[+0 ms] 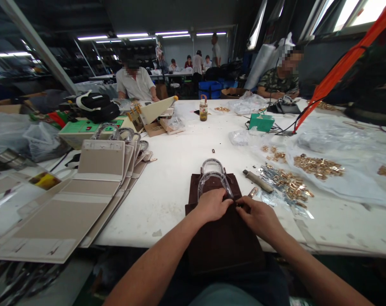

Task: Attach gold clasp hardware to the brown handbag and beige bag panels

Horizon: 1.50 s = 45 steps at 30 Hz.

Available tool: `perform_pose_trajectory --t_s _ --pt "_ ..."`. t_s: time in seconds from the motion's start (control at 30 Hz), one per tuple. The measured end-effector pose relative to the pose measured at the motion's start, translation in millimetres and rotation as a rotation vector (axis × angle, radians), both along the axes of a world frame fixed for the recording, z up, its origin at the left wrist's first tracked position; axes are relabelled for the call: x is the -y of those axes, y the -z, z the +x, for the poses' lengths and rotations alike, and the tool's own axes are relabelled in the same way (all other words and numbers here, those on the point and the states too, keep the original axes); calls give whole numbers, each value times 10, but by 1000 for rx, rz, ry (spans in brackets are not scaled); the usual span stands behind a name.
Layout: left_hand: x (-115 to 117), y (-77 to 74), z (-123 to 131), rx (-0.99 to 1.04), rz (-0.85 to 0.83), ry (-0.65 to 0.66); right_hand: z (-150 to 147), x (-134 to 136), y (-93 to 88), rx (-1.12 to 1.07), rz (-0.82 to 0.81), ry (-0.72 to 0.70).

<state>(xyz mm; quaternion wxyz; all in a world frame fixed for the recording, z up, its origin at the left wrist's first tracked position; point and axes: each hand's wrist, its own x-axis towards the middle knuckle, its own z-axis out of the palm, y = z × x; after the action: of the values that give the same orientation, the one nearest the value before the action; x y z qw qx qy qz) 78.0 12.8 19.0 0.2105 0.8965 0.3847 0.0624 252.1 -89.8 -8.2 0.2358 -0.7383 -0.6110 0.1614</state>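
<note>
A dark brown handbag (225, 250) lies flat across the table's front edge and my lap, its panels unfolded. Its two looped handles (208, 176) are wrapped in clear plastic. My left hand (214, 205) is closed on the bag at the base of the nearer handle, fingertips partly hidden. Right beside it, my right hand (255, 216) pinches at the bag's edge; whatever small thing sits between those fingertips is too small to make out. A gold metal fitting (253, 192) lies just beyond my right hand. Past it rests an olive-handled utility knife (259, 182).
Gold and silver fittings (288, 182) are heaped at the right, with more on plastic sheeting (319, 167). Several beige bag panels (94, 187) are stacked at the left, before a pale green machine (75, 138). Farther back are a jar (203, 111), a green box (261, 122) and co-workers (138, 83).
</note>
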Motion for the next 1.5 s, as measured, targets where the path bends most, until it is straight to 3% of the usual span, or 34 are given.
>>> perform_pose_trajectory --t_s 0.37,0.5,0.6,0.73,0.8,0.97,1.1,1.17,1.23,1.3,1.37,1.5 --pt "107 -118 -45 18 66 8 42 -74 -158 -84 -77 -67" --pt "95 -191 -96 78 71 34 111 -56 -188 -110 38 -5" --pt "107 -232 -124 136 72 73 201 -45 -194 -221 131 -50" --pt "124 -244 -125 152 102 84 213 -37 -189 -419 -41 -108" --pt "116 -235 -111 138 113 84 162 -34 -190 -437 -41 -74" --pt "130 -168 -119 164 149 32 68 -58 -206 -374 76 4" --pt "255 0 -302 376 461 17 147 -71 -216 -560 77 -33" --pt "315 134 -438 457 631 -72 200 -65 -218 -653 65 -50" --pt "337 274 -559 511 667 -207 240 -59 -224 -706 62 -59" --pt "318 379 -638 561 543 -353 269 -55 -241 -742 73 -68" --pt "277 408 -667 599 285 -496 294 -54 -264 -761 79 -78" --pt "206 274 -614 698 -265 -697 401 -71 -249 -727 80 -87"
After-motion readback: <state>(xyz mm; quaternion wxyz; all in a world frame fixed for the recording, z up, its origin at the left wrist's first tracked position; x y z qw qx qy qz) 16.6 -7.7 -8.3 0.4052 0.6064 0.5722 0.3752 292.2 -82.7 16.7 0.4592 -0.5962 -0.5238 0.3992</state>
